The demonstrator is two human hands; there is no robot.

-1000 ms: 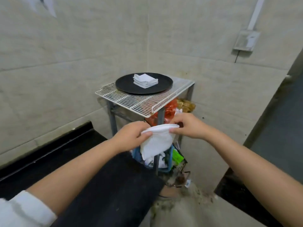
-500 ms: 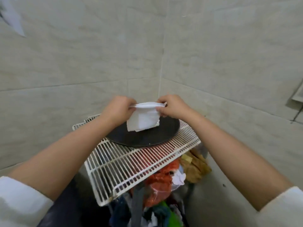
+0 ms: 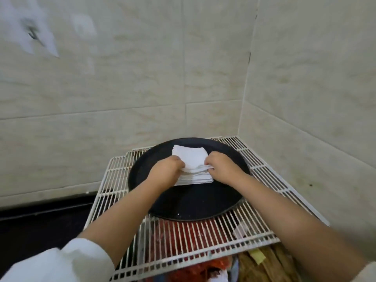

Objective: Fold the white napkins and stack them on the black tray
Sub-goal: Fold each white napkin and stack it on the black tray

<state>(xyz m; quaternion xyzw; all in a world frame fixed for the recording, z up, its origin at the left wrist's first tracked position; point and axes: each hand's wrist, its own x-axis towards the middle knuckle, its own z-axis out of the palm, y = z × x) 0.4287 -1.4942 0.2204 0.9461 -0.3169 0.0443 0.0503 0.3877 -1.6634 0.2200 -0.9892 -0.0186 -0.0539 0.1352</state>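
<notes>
I have just one view, from the head camera: it looks forward and steeply down into a tiled corner, close over the wire rack (image 3: 203,239), both forearms reaching in from below; the upper-left corner seems blurred.

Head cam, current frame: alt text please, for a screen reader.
Both hands, left and right, press a folded white napkin onto a napkin stack on a round black tray, which sits on a white wire rack in a tiled corner.

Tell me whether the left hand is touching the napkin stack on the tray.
Touching. The head view shows the left hand with its fingers pressed against the left edge of the napkin stack, no gap between them, while the stack rests on the black tray.
</notes>
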